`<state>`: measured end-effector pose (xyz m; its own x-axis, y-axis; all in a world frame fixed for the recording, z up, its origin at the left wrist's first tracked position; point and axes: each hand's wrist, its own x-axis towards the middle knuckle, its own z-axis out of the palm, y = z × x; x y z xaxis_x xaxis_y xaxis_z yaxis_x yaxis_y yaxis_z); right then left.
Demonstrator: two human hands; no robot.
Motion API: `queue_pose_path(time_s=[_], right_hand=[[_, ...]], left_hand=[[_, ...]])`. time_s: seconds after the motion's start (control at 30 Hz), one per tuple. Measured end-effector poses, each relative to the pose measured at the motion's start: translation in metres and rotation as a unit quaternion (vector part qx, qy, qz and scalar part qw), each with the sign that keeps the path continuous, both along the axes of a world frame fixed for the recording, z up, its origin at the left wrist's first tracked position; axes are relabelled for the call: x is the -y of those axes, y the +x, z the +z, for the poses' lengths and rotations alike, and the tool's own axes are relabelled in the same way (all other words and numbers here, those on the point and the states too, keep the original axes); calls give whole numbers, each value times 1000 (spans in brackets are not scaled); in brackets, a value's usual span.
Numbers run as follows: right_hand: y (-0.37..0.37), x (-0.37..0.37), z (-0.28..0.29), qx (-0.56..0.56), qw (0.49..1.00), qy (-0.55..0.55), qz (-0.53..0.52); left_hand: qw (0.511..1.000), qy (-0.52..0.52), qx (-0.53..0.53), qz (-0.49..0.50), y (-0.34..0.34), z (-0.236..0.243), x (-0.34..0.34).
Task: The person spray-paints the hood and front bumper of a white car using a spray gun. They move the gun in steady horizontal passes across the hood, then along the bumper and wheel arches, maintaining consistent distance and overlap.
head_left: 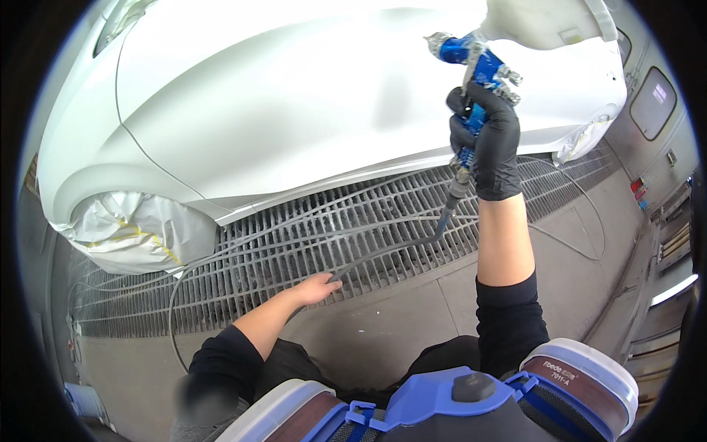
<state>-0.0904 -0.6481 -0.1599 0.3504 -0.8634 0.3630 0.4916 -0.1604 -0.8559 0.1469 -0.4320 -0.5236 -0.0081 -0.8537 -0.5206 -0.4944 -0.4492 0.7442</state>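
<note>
My right hand [486,136], in a black glove, is closed around the grip of a blue and silver spray gun [456,50], raised in front of the white car body [317,88]. The gun carries a large translucent cup [541,18] on top. A grey hose [401,244] runs from its handle down to my bare left hand [317,287], whose fingers are closed on it above the floor grating.
Below the car lies floor grating [280,228] crossed by hoses. The wheels [143,232] are wrapped in crumpled covering. A door with a window [652,103] stands at the right. A blue respirator [442,390] with filters fills the lower edge.
</note>
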Motion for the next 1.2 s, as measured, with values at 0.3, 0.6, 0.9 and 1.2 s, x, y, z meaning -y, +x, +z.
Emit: queue_pose_path(time_s=[0.3,0.6,0.9,1.2], right_hand=[[-78,55,7,37,994,9,-106],[-92,76,-5,74,952,78,-286],[-78,-3,-64,-3,976,105,192],[-116,32,-94,-11,989,145,-40]], left_hand=[[981,-14,-176,73,-18,9,14],[961,52,-232,140,-12,8,23],[973,180,16,-147,-29,-17,35],[979,149,33,-139,-25,-18,31]])
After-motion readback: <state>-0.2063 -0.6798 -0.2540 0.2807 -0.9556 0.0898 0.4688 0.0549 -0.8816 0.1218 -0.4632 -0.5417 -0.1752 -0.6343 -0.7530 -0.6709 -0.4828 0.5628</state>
